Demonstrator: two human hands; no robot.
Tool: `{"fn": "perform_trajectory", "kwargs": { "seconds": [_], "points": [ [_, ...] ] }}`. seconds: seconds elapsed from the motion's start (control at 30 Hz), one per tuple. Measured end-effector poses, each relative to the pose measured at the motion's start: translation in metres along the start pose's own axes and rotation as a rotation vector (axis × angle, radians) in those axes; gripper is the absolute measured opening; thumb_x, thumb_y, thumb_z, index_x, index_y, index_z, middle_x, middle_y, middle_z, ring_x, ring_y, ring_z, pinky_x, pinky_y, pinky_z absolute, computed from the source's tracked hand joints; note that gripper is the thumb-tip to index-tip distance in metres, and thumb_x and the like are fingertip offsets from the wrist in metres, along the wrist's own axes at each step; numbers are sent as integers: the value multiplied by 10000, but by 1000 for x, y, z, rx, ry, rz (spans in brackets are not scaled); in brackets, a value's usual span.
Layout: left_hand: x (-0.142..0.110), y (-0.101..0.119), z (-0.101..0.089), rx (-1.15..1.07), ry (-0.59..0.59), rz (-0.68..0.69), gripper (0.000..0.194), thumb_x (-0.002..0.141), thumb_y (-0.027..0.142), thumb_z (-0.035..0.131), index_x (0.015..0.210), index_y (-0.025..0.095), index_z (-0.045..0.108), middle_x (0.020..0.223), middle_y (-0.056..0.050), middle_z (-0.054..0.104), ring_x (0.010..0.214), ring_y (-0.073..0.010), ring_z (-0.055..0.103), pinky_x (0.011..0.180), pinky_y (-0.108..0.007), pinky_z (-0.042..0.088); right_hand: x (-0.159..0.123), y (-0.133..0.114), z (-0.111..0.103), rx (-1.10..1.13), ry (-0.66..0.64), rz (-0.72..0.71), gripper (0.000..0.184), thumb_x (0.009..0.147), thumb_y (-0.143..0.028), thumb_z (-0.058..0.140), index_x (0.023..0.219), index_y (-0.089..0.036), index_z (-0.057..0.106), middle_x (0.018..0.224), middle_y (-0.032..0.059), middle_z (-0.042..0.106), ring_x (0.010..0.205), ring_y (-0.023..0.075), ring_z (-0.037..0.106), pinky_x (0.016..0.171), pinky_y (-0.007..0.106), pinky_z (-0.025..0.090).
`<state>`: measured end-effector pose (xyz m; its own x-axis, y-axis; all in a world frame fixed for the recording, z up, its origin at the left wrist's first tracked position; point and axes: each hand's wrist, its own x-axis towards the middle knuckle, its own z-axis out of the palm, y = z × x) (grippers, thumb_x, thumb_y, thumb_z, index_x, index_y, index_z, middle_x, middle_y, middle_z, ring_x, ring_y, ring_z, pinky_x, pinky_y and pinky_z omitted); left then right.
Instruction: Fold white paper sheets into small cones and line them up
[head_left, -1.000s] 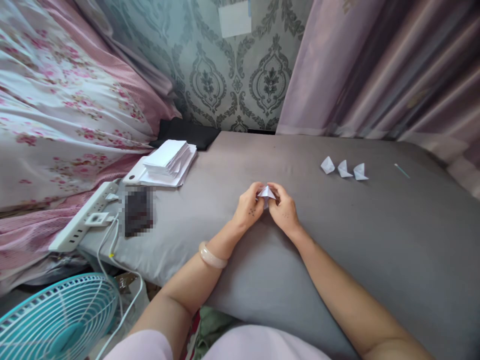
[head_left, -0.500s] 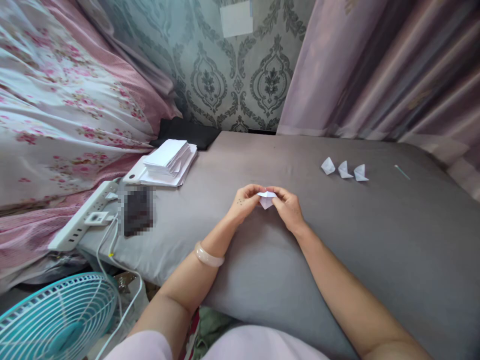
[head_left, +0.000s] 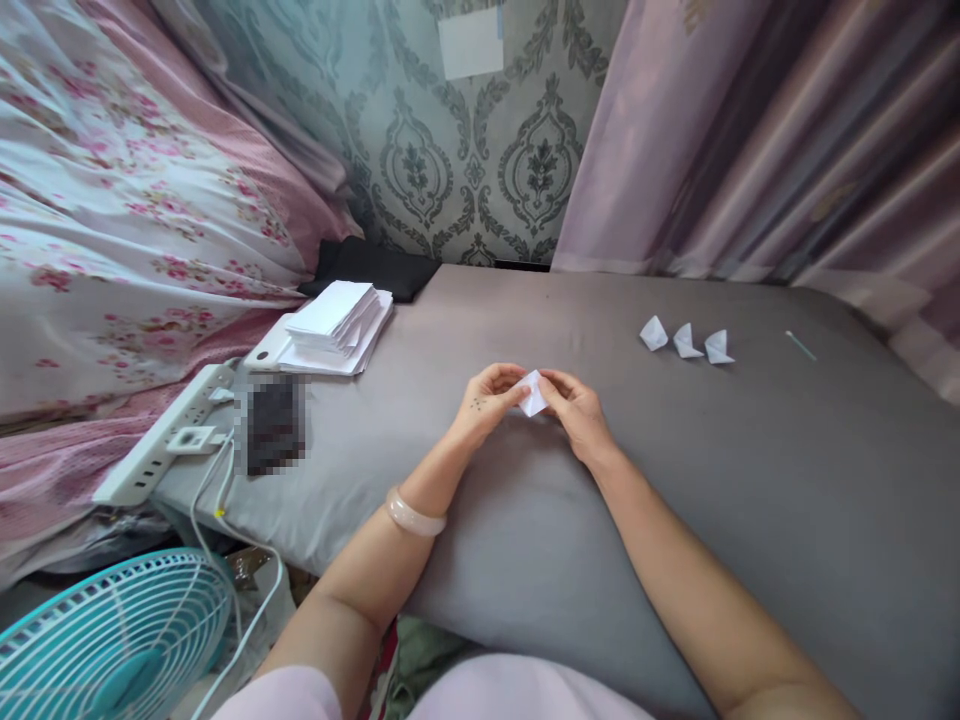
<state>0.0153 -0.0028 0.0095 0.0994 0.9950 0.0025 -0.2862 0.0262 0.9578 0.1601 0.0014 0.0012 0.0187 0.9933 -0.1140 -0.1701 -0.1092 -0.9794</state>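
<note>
Over the grey mattress, my left hand and my right hand pinch one small white folded paper piece between their fingertips. Both hands are closed on it, thumbs on top. A pale bangle circles my left wrist. Three finished folded paper pieces lie in a row to the far right of my hands.
A stack of white paper sheets rests at the mattress's left edge, near a white power strip and a blurred dark object. A teal fan stands low left. Floral bedding fills the left; pink curtains hang on the right. A thin stick lies far right.
The paper piece has been turned and lowered between my fingers, from a raised point to a flatter tilted shape. My hands stayed in nearly the same place.
</note>
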Motion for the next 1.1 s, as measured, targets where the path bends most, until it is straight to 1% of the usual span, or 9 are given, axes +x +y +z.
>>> {"fn": "perform_trajectory", "kwargs": {
  "seconds": [0.1, 0.17, 0.33, 0.53, 0.63, 0.8, 0.9, 0.97, 1.1],
  "points": [
    [0, 1, 0, 18, 10, -8, 438, 633, 292, 818, 988, 132, 616, 837, -34, 683, 747, -119, 618, 754, -262, 473, 1, 1, -1, -5, -27, 33, 367, 629, -489, 781, 867, -214, 736, 823, 32, 731, 721, 166, 642, 647, 295, 493],
    [0, 2, -1, 29, 28, -41, 417, 619, 289, 826, 949, 119, 636, 839, -41, 685, 759, -122, 619, 763, -261, 470, 1, 1, -2, 15, -33, 35, 363, 616, -479, 795, 863, -216, 750, 813, 28, 735, 712, 159, 640, 656, 296, 492],
    [0, 4, -4, 58, 23, -216, 368, 604, 356, 830, 829, 100, 691, 773, -47, 684, 721, -128, 612, 719, -264, 464, 2, 1, -2, 32, -14, 51, 387, 582, -472, 817, 859, -206, 766, 842, 40, 752, 730, 163, 652, 717, 319, 499],
    [3, 3, -9, 36, 59, -265, 316, 545, 317, 868, 702, 106, 692, 651, -19, 651, 611, -91, 583, 644, -234, 447, 4, 5, -5, -5, -40, 46, 367, 585, -470, 812, 827, -197, 772, 803, 49, 750, 699, 165, 644, 695, 316, 492],
    [3, 4, -9, 2, 64, -313, 303, 534, 279, 876, 691, 96, 692, 639, -20, 645, 597, -90, 589, 636, -233, 464, 5, 7, -6, 2, -53, 70, 364, 583, -462, 814, 831, -200, 771, 816, 51, 750, 708, 164, 646, 709, 320, 498],
    [3, 6, -8, 16, 66, -373, 252, 635, 257, 836, 749, 80, 697, 657, -36, 659, 564, -73, 589, 633, -225, 485, 4, 2, -7, 41, -52, 158, 347, 594, -446, 823, 818, -190, 752, 795, 39, 736, 695, 141, 639, 664, 274, 504],
    [3, 4, -7, 22, 132, -380, 189, 692, 223, 797, 734, 83, 677, 597, -15, 624, 519, -58, 563, 591, -203, 473, -1, -4, -5, 61, -155, 244, 311, 680, -432, 785, 864, -187, 736, 796, 37, 724, 688, 129, 641, 620, 240, 523],
    [3, 4, -6, 24, 156, -380, 160, 717, 201, 774, 721, 86, 663, 585, -12, 616, 516, -56, 562, 571, -191, 467, -4, -8, -3, 43, -205, 291, 255, 707, -376, 780, 848, -171, 726, 786, 47, 719, 689, 125, 646, 602, 218, 532],
    [3, 5, -5, 41, 167, -386, 136, 747, 178, 747, 716, 91, 646, 558, 1, 594, 494, -51, 550, 538, -174, 455, -6, -10, 0, 36, -177, 336, 138, 708, -246, 780, 770, -151, 701, 720, 40, 701, 648, 105, 632, 565, 179, 525]
  ]
}}
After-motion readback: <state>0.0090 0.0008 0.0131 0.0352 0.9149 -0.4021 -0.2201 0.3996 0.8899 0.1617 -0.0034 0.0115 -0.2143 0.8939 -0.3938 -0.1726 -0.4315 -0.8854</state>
